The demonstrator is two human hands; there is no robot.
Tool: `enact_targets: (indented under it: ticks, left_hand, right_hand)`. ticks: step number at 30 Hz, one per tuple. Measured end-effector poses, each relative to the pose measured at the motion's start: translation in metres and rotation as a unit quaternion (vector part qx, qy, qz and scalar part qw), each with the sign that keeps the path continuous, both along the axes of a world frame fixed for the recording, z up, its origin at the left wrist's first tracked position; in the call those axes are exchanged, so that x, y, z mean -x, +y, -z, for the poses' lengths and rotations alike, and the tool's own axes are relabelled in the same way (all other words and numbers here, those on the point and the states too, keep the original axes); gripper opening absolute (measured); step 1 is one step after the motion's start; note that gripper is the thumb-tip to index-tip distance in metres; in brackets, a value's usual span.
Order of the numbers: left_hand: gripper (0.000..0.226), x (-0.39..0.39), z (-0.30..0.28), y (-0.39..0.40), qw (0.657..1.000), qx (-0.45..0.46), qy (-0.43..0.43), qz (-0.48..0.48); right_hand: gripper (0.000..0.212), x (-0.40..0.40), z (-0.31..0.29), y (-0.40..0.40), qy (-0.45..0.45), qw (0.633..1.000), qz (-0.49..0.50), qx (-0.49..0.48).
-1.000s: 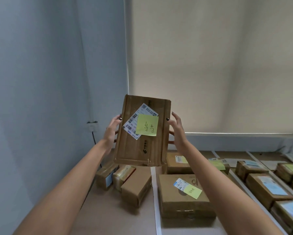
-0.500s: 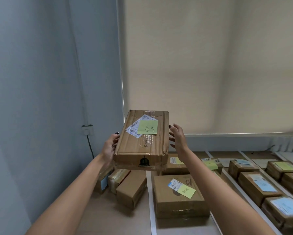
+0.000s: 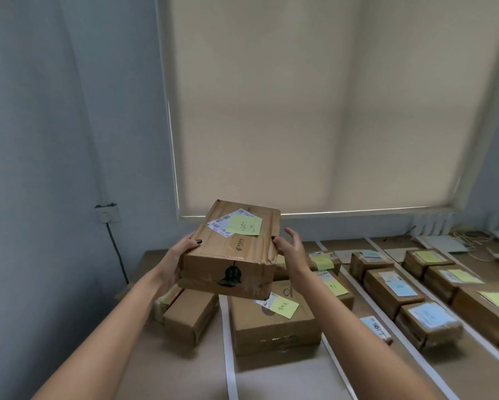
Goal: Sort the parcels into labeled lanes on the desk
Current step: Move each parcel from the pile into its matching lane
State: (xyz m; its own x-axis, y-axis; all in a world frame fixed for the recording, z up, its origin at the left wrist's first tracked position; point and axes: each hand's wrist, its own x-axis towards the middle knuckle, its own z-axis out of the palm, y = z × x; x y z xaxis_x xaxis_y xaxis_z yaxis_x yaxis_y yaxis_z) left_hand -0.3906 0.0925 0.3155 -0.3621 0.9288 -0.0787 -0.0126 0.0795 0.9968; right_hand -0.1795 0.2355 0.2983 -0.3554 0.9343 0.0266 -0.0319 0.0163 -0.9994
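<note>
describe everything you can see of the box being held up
The box is brown cardboard, oblong, taped at the seams, its near end dented and creased, with a dark printed mark. On top: a white barcode label, partly covered by a yellow-green sticky note with handwriting. It is held above the desk, top tilted toward the camera. The left hand grips its left side; the right hand touches its right edge, fingers spread.

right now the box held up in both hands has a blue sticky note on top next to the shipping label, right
Not quite: the sticky note on the held box is yellow-green, not blue, as the head view shows. The rest holds: it sits on top, overlapping the white shipping label, with the left hand and right hand at the box's sides.
</note>
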Motion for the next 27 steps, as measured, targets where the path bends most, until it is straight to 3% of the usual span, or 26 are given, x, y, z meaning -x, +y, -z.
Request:
enact_targets:
  ticks: [3, 7, 12, 16, 21, 25, 27]
  left_hand:
    - [0.066, -0.027, 0.025, 0.014, 1.0, 0.013, -0.023, 0.011]
    - [0.05, -0.08, 0.06, 0.034, 0.997, 0.023, -0.072, 0.025]
    - [0.052, -0.17, 0.084, 0.063, 0.994, 0.018, -0.105, 0.037]
    - [0.056, -0.259, 0.094, 0.094, 0.991, 0.011, -0.126, 0.052]
    - [0.079, -0.38, 0.096, 0.138, 0.991, 0.013, -0.133, 0.027]
    - [0.049, -0.471, 0.095, 0.168, 0.992, -0.008, -0.128, 0.002]
    - [0.048, -0.508, 0.093, 0.176, 0.992, -0.004, -0.124, -0.008]
  right_hand:
    - [0.048, -0.026, 0.021, 0.004, -0.016, 0.999, 0.027, 0.024]
    - [0.025, -0.075, 0.037, 0.007, -0.016, 0.998, 0.001, 0.058]
    - [0.027, -0.165, 0.041, 0.024, -0.005, 0.993, -0.032, 0.114]
    - [0.029, -0.259, 0.043, 0.053, 0.012, 0.993, -0.057, 0.103]
    - [0.031, -0.383, 0.054, 0.093, 0.048, 0.991, -0.092, 0.087]
    - [0.034, -0.472, 0.052, 0.12, 0.013, 0.991, -0.11, 0.076]
    - [0.033, -0.505, 0.048, 0.132, -0.024, 0.989, -0.116, 0.089]
